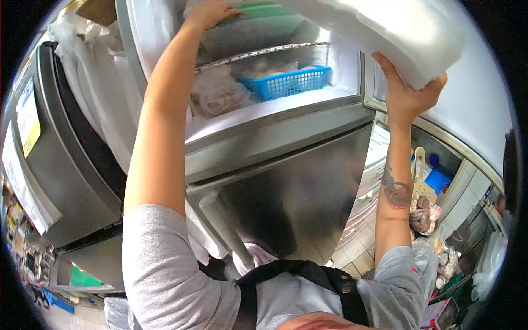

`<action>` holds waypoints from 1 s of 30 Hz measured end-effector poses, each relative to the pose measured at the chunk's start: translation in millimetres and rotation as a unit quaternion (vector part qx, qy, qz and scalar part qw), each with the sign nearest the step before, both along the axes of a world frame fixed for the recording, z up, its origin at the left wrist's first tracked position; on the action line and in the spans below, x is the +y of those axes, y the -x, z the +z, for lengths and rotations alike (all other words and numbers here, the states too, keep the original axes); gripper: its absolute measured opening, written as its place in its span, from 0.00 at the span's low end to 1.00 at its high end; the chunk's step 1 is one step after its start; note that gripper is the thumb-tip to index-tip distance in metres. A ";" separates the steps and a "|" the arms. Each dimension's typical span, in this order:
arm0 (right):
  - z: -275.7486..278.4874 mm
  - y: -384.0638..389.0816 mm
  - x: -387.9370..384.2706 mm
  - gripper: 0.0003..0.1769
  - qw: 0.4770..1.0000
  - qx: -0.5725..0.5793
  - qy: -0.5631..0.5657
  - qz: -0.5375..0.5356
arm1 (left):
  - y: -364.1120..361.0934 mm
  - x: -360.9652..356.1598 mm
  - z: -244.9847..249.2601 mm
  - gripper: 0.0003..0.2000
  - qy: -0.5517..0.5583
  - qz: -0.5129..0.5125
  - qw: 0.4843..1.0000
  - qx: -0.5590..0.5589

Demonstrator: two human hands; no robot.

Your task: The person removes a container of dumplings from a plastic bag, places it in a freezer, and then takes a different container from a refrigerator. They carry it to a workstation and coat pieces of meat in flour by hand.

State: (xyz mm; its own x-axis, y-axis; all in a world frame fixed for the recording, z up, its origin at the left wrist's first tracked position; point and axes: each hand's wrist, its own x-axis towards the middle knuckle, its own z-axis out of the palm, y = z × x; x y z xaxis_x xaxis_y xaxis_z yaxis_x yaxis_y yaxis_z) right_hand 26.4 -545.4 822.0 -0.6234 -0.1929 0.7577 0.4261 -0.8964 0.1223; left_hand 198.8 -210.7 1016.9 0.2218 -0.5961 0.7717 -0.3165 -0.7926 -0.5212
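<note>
The upper compartment of a refrigerator [278, 116] stands open in front of me. My left hand [210, 14] reaches into its top left, fingers curled at a green-edged item [264, 10] whose kind I cannot make out; the frame's top cuts off part of the hand. Raised at the right, my right hand [411, 93] grips a whitish, translucent plastic container [407, 38] from below, thumb and fingers apart on its underside. Below a wire shelf [264, 52], a blue plastic basket [289, 83] sits beside frosty plastic-bagged food [220, 98].
The open white door [473, 104] spans the right side. A dark lower door [275, 192] is closed below. Another dark appliance [71, 148] with papers on it stands at left. Bagged goods [426, 214] and a beige slotted utensil [420, 170] are at lower right.
</note>
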 end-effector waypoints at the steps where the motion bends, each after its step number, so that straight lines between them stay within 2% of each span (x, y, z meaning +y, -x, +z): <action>1: 1.7 -1.6 0.8 0.40 1.000 0.024 -0.005 -0.001 | -6.5 0.5 4.2 0.24 0.045 -0.048 0.998 -0.003; 3: 7.2 -3.2 7.0 0.39 0.997 0.072 -0.015 0.000 | -23.5 11.9 22.2 0.23 0.108 -0.104 0.989 0.001; 6: 20.2 -9.6 17.3 0.36 0.989 0.059 0.062 -0.118 | -28.8 19.9 45.9 0.23 0.080 -0.033 0.996 0.029; 10: 51.2 -26.7 42.6 0.30 0.967 0.096 0.156 -0.180 | -30.3 17.6 55.4 0.23 0.016 0.040 0.997 0.057; 13: 75.3 -46.9 54.6 0.27 0.900 0.262 0.223 -0.267 | -21.9 15.1 54.4 0.23 -0.024 0.067 0.995 0.071; 16: 80.5 -75.0 93.7 0.25 0.874 0.337 0.223 -0.268 | -16.6 10.9 50.0 0.22 -0.061 0.069 0.993 0.073; 17: 78.5 -82.8 101.7 0.24 0.878 0.327 0.228 -0.265 | -16.6 11.6 50.6 0.22 -0.076 0.063 0.993 0.070; 19: 74.5 -94.9 116.9 0.23 0.884 0.306 0.240 -0.258 | -96.5 30.6 74.5 0.21 -0.213 0.064 0.974 -0.038; 20: 73.1 -73.8 124.5 0.27 0.850 0.383 0.257 -0.254 | -125.4 37.3 84.3 0.21 -0.280 0.061 0.954 -0.092; 23: 68.7 -104.0 108.0 0.34 0.877 0.341 0.273 -0.198 | -39.3 1.7 47.9 0.19 -0.075 0.152 0.984 0.060; 24: 75.4 -94.0 108.4 0.38 0.832 0.438 0.266 -0.210 | -42.0 0.9 47.9 0.19 -0.075 0.138 0.986 0.062; 26: 75.5 -104.3 104.6 0.37 0.840 0.436 0.241 -0.213 | -55.0 0.1 48.4 0.18 -0.075 0.110 0.989 0.066; 29: 78.6 -131.4 99.8 0.37 0.842 0.446 0.219 -0.211 | -113.2 2.6 66.8 0.17 -0.288 0.095 0.953 0.026; 30: 78.3 -138.1 98.4 0.38 0.840 0.453 0.214 -0.208 | -120.5 -1.4 62.2 0.16 -0.258 0.056 0.964 0.032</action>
State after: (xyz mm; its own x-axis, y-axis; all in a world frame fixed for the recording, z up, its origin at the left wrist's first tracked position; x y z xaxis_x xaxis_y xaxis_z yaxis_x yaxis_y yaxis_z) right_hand 164.5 -447.0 900.3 0.2996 0.3093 0.9026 0.1782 -0.9475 0.2655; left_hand 319.2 -212.1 1079.1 0.3442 -0.8665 0.3615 -0.2897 -0.4642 -0.8370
